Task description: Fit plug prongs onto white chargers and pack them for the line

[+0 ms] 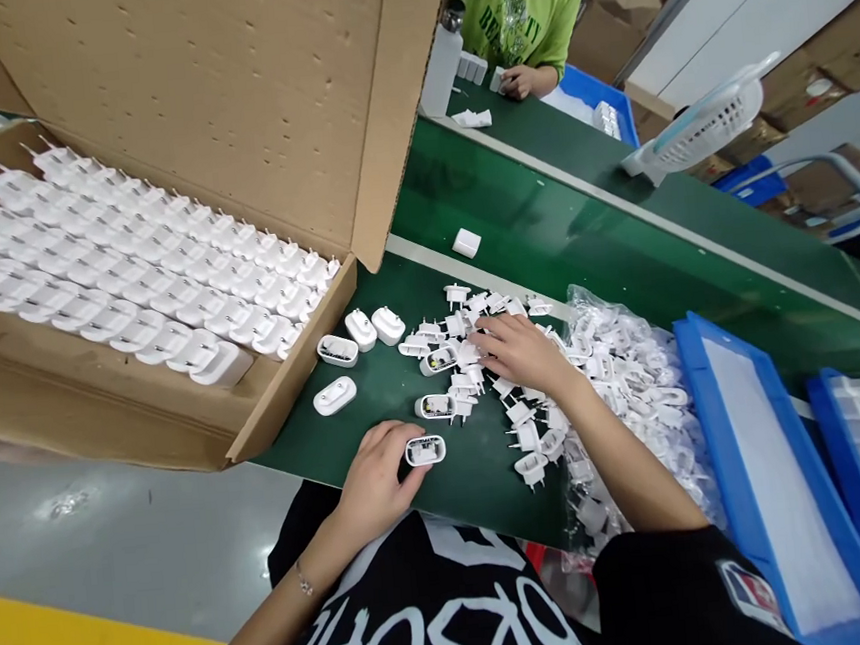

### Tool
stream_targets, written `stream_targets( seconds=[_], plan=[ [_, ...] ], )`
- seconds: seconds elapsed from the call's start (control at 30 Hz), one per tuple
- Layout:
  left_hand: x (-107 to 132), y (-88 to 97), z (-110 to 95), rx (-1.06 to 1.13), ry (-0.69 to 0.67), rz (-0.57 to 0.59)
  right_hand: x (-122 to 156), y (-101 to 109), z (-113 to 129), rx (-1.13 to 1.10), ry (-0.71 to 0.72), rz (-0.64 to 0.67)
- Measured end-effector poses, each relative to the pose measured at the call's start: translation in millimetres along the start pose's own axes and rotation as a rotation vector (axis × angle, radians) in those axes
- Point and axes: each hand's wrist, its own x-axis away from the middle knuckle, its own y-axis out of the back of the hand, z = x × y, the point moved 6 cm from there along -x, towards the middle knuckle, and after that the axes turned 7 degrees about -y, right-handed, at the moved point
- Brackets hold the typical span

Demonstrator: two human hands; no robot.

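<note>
My left hand (381,479) is closed on a white charger housing (425,450), whose open end faces up and shows parts inside. My right hand (521,353) lies over a loose pile of white plug caps with pins (526,439), its fingers stretched out and touching the pile. Between the hands stand two more open housings, one nearer (435,405) and one farther (438,360). Left of them are an open housing (337,350) and several capped chargers, one of them lying nearest the edge (335,396).
An open cardboard box (286,400) at left holds rows of chargers. A plastic bag of caps (630,370) lies right of the pile, beside blue trays (760,474). One white block (466,243) sits near the divider. Across the bench, a person in a green shirt (523,13) handles a white piece.
</note>
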Motion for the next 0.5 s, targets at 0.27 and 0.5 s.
stream_targets(
  seconds=[0.27,0.5],
  plan=[
    [6.1,2.4,-4.8,-0.067,-0.058,-0.061,16.7,32.7,4.8,-0.657,-0.314,-0.328],
    [19.7,4.6,-11.3,-0.049,0.001,0.131,76.2,19.6,95.5,-1.258,-0.814,-0.086]
  ],
)
